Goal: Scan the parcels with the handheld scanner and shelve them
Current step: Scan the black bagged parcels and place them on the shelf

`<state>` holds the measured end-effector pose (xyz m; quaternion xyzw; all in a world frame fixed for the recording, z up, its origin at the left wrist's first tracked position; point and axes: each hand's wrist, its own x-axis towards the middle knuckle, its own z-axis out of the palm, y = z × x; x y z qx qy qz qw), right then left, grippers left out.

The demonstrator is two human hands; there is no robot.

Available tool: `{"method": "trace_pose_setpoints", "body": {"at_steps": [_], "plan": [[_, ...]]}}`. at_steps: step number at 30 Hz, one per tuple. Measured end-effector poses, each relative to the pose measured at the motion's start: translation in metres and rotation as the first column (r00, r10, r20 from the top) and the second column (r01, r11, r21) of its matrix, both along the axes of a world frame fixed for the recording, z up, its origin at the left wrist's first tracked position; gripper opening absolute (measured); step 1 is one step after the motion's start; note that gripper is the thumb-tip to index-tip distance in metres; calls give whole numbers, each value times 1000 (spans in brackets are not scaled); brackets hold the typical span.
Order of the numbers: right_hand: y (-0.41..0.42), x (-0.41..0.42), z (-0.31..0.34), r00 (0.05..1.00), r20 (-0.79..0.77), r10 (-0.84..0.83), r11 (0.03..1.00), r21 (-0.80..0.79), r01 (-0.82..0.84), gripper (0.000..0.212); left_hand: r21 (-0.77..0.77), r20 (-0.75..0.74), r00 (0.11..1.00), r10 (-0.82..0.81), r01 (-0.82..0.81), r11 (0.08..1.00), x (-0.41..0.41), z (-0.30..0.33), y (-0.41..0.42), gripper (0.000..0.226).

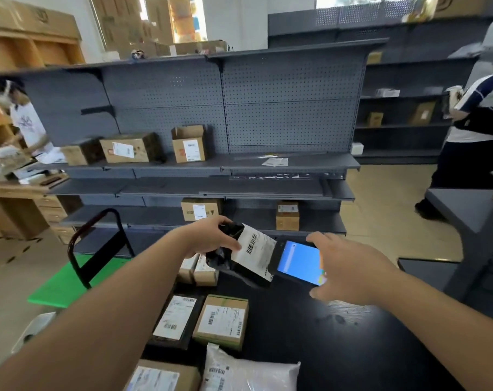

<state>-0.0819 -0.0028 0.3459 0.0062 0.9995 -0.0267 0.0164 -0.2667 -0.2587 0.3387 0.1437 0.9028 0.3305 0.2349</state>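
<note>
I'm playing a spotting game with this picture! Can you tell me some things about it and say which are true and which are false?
1. The left hand holds a black bag parcel with a white label. True.
2. The handheld scanner in the right hand has a dark, switched-off screen. False: its screen glows blue.
3. A white padded bag lies on the dark table near the bottom. True.
4. The cart platform on the floor is red. False: it is green.
5. The grey shelves are packed full of boxes. False: only a few boxes stand there.
</note>
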Motion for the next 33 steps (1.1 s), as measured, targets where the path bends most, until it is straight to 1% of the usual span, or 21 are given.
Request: {"method": "trace_pose_setpoints", "body": {"at_steps": [6, 12, 21, 27, 33], "plan": [[-19, -7, 7, 999, -22, 26, 999, 46, -25, 88, 9, 9, 1000, -3, 3, 1000, -12, 4, -20, 70], [-37, -14, 8, 999, -7, 40, 998, 54, -40, 92, 15, 22, 1000, -7, 7, 1000, -16, 4, -35, 69], [-48, -16, 5, 1000, 6, 8, 1000, -4, -8, 84, 33, 34, 999, -18, 17, 999, -22, -3, -46, 66], [-50, -15, -2, 998, 10, -69, 996, -62, 70, 90, 23, 48, 998, -27, 26, 999, -27, -11, -48, 65], [-52, -11, -4, 993, 51, -104, 992, -72, 107, 88, 16, 72, 996, -50, 49, 999, -34, -21, -47, 67]]}}
